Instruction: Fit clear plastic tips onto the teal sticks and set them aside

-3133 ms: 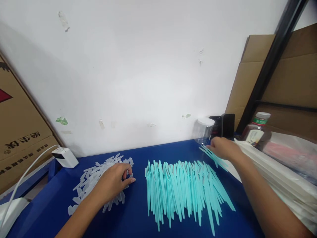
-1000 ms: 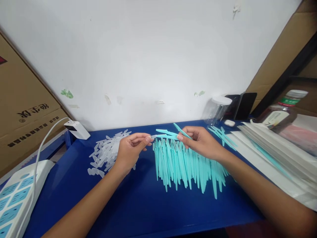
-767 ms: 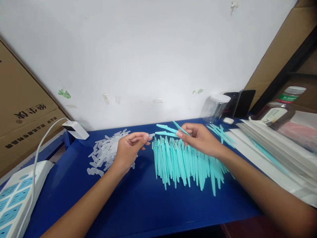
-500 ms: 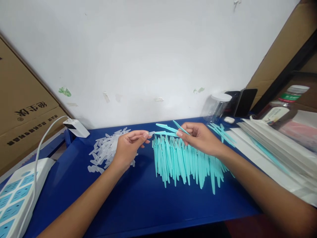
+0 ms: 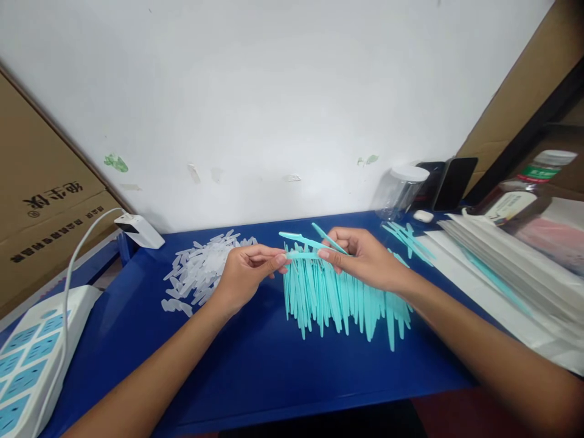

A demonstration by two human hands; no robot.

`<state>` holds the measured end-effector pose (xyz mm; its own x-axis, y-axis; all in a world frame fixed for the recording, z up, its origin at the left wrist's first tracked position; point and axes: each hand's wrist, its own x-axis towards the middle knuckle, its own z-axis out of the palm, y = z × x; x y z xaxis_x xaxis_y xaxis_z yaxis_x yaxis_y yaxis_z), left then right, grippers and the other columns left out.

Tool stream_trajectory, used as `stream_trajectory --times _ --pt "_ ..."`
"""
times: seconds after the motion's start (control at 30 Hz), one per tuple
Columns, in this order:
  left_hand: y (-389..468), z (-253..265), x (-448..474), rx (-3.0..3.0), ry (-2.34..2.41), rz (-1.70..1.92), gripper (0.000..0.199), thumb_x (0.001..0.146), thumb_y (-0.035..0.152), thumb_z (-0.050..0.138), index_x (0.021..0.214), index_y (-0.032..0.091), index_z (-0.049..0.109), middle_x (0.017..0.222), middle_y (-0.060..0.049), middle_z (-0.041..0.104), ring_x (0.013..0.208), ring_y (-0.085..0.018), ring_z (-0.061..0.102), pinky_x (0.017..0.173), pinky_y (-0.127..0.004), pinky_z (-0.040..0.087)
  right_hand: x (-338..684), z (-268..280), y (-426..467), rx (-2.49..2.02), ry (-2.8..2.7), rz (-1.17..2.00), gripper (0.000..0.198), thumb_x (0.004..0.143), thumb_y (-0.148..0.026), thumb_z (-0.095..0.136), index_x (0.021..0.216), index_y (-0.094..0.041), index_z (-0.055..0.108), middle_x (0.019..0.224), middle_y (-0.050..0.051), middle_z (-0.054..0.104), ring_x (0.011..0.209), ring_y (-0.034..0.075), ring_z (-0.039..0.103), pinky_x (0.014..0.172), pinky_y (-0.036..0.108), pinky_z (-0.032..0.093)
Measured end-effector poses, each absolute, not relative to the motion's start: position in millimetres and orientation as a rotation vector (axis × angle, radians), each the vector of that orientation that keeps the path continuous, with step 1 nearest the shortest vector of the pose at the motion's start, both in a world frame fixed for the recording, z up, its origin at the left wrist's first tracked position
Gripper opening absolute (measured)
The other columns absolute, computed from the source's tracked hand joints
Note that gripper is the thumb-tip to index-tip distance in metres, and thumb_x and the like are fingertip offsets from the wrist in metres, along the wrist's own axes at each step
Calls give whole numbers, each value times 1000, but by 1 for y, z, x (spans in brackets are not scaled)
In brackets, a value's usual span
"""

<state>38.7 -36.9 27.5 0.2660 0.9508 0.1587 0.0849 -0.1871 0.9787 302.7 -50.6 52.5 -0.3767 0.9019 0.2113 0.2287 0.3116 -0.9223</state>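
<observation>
From the right hand (image 5: 367, 260) jut turquoise sticks (image 5: 306, 241).

Soft light brightens the wall (image 5: 255, 103); outer edges stretch.

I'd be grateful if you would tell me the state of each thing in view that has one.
Left hand: pinching the end of one teal stick
Right hand: holding at least three teal sticks
Row of teal sticks: lying side by side
Translucent pieces: loosely heaped
Jar: lid on, upright
Bottle: capped
Foremost black phone: propped up, screen dark
White box: cable attached
Power strip: no plugs in visible sockets
</observation>
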Motion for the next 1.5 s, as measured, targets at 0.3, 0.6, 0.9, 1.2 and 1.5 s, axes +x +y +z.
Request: stream_trajectory --times 0.3,0.6,0.9,1.2,1.5 --pt "-7 60 -23 2413 1317 566 32 83 53 78 100 27 82 82 -4 74 73 -21 64 66 -30 49 311 57 -44 -1134 -1788 925 43 91 -61 70 83 -20 60 60 -2 59 53 12 51 51 27 39" --pt "-2 43 -28 2282 1250 236 27 79 51 77 76 25 76 79 -6 70 72 -24 63 60 -28 42 314 58 -41 -1190 -1806 928 42 91 -60 70 80 -21 57 59 -2 59 52 12 50 51 29 38" --pt "-14 50 2 2011 1216 954 30 93 48 70 109 24 78 95 -8 79 85 -23 72 74 -33 53 314 57 -42 -1149 -1801 1020 40 93 -55 70 78 -21 56 59 -3 58 51 11 48 52 28 39" --pt "-15 43 12 1722 1202 1256 33 85 50 79 94 19 73 84 -4 72 75 -16 65 65 -25 49 314 56 -43 -1159 -1814 1033 42 92 -60 69 81 -21 59 60 -2 60 54 12 52 52 27 38" --pt "-22 50 20 1538 1107 1105 36 90 52 73 100 19 61 96 -9 79 60 -16 68 49 -26 50 312 60 -45 -1185 -1817 1042 42 91 -60 70 81 -21 58 59 -2 60 53 12 51 51 26 36"
